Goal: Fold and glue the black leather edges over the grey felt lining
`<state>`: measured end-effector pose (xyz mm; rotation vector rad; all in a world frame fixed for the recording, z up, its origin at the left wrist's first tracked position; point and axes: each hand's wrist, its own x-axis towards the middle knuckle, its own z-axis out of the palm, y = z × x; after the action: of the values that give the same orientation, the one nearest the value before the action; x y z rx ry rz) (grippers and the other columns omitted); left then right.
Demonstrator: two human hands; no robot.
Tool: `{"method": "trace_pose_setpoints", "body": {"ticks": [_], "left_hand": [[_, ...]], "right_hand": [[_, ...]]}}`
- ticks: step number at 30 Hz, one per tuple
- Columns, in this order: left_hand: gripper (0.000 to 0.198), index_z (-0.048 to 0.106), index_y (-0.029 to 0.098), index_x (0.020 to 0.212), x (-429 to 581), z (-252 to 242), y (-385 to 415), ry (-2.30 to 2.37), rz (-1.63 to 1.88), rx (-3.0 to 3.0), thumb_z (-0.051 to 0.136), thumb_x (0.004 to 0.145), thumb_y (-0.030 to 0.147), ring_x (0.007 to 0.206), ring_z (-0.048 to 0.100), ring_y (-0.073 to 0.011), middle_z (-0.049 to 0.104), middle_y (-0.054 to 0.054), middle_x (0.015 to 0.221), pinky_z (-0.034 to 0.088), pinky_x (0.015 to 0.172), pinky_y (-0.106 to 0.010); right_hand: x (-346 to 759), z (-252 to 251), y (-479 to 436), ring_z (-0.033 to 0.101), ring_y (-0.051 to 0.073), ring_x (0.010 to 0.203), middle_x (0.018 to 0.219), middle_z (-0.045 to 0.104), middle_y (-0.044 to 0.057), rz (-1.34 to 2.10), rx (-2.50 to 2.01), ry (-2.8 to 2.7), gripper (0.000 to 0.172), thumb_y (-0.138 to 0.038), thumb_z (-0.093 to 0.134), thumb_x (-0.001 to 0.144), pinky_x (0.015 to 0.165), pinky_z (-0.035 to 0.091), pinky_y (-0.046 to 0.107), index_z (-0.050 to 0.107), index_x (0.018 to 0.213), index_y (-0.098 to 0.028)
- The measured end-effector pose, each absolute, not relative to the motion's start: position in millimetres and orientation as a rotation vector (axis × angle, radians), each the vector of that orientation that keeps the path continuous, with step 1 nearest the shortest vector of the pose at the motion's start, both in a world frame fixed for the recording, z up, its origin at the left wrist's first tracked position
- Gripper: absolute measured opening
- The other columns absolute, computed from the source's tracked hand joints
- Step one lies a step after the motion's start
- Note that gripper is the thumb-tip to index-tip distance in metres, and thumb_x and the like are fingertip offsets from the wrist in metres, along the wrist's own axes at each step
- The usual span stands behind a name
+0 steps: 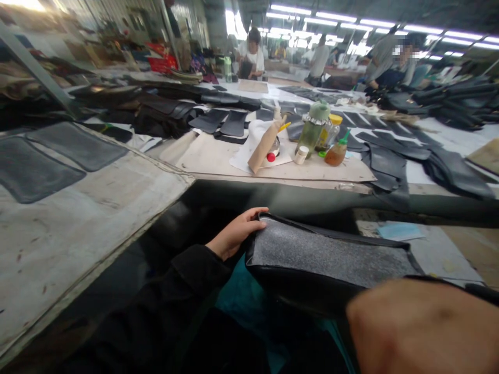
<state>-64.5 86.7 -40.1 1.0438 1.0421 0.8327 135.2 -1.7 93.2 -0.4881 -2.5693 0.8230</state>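
A black leather bag piece (327, 254) with a grey speckled face and dark raised edges lies across my lap, its far edge slanting down to the right. At its far left corner my left hand (242, 228) is closed, with the thumb on the grey face and the fingers along the outer edge. My right hand (424, 327) is large and smeared close to the camera at the lower right, over the near right end of the piece. Its fingers are hidden, so whether it touches the leather cannot be seen. Teal cloth (241, 293) shows beneath the piece.
Ahead, a worktable (218, 161) bears a green jar (314, 127), a glue bottle (336, 153), a cardboard tube (267, 145) and black leather pieces. Two dark panels (78, 145) lie on the left table. A blue mask (401, 231) is at right. Several people work farther back.
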Motion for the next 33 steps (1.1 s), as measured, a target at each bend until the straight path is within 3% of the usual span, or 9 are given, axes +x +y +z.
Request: {"method": "trace_pose_setpoints", "body": {"ticks": [4, 6, 10, 16, 22, 33], "left_hand": [[0.041, 0.057, 0.015, 0.103, -57, -45, 89, 1.045, 0.881, 0.971, 0.056, 0.063, 0.014, 0.077, 0.053, -0.0121, 0.060, -0.004, 0.094, 0.040, 0.069, -0.022], [0.037, 0.059, 0.015, 0.098, -53, -47, 90, 1.077, 0.899, 0.974, 0.054, 0.062, 0.013, 0.076, 0.052, -0.0119, 0.060, -0.003, 0.090, 0.039, 0.066, -0.020], [0.033, 0.060, 0.015, 0.090, -47, -50, 91, 1.110, 0.914, 0.961, 0.050, 0.059, 0.010, 0.067, 0.049, -0.0103, 0.058, -0.001, 0.077, 0.037, 0.058, -0.019], [0.033, 0.059, 0.016, 0.087, -47, -48, 94, 1.133, 0.887, 0.971, 0.047, 0.057, 0.010, 0.062, 0.046, -0.0101, 0.053, 0.001, 0.069, 0.034, 0.052, -0.019], [0.033, 0.058, 0.016, 0.087, -43, -45, 97, 1.168, 0.862, 1.019, 0.045, 0.056, 0.009, 0.065, 0.048, -0.0114, 0.054, 0.000, 0.070, 0.037, 0.054, -0.019], [0.031, 0.057, 0.016, 0.085, -39, -43, 92, 1.194, 0.910, 1.050, 0.044, 0.057, 0.008, 0.071, 0.049, -0.0122, 0.054, 0.000, 0.074, 0.038, 0.061, -0.020]], "right_hand": [[131, 80, 41, 0.040, 0.007, 0.047, 0.051, 0.040, -0.003, 0.502, -1.140, -2.529, 0.039, -0.035, 0.042, 0.087, 0.046, 0.031, 0.021, 0.039, 0.053, -0.017], [126, 59, 67, 0.044, 0.010, 0.057, 0.058, 0.045, -0.001, 0.305, -1.327, -2.598, 0.035, -0.037, 0.044, 0.086, 0.052, 0.032, 0.023, 0.046, 0.057, -0.017], [115, 21, 102, 0.050, 0.014, 0.072, 0.079, 0.054, 0.002, 0.424, -1.484, -2.640, 0.018, -0.034, 0.052, 0.080, 0.063, 0.036, 0.024, 0.056, 0.085, -0.017], [105, 7, 114, 0.052, 0.014, 0.071, 0.077, 0.057, 0.002, 0.618, -1.545, -2.604, 0.016, -0.031, 0.052, 0.080, 0.062, 0.038, 0.023, 0.058, 0.084, -0.016], [107, 5, 113, 0.050, 0.017, 0.074, 0.077, 0.054, 0.006, 0.042, -1.329, -2.843, 0.021, -0.019, 0.040, 0.088, 0.068, 0.035, 0.027, 0.059, 0.081, -0.013], [106, 11, 103, 0.048, 0.016, 0.072, 0.074, 0.054, 0.004, -0.149, -1.274, -2.891, 0.018, -0.017, 0.042, 0.086, 0.064, 0.031, 0.027, 0.059, 0.078, -0.015]]}}
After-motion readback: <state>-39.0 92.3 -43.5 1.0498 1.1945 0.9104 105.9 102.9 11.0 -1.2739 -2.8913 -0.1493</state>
